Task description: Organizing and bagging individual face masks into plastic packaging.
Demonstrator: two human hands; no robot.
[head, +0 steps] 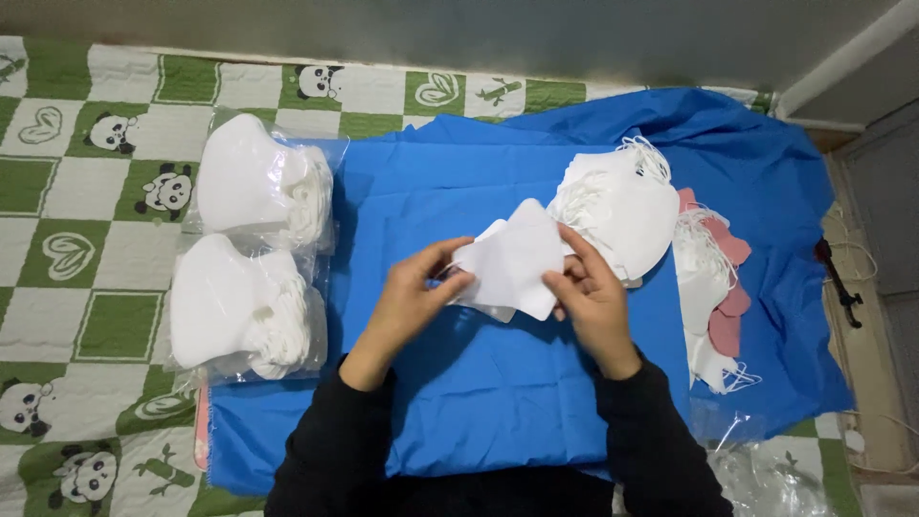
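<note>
Two hands, left hand (407,297) and right hand (593,302), one small stack of white masks (512,263) held between them. Two clear bags of white masks: upper bag (258,182), lower bag (244,306). One loose pile of white masks (627,206) with ear loops. One pile of pink masks (723,287). One blue cloth (459,383). One panda-print quilt (77,191). Exact mask count per pile can't be told.

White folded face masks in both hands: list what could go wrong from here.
1. The small stack of white folded fabric masks is pinched only at its edges by the left hand and right hand, so layers might slip apart.
2. The loose pile of white masks with ear loops lies close by; loops could snag the right hand.
</note>
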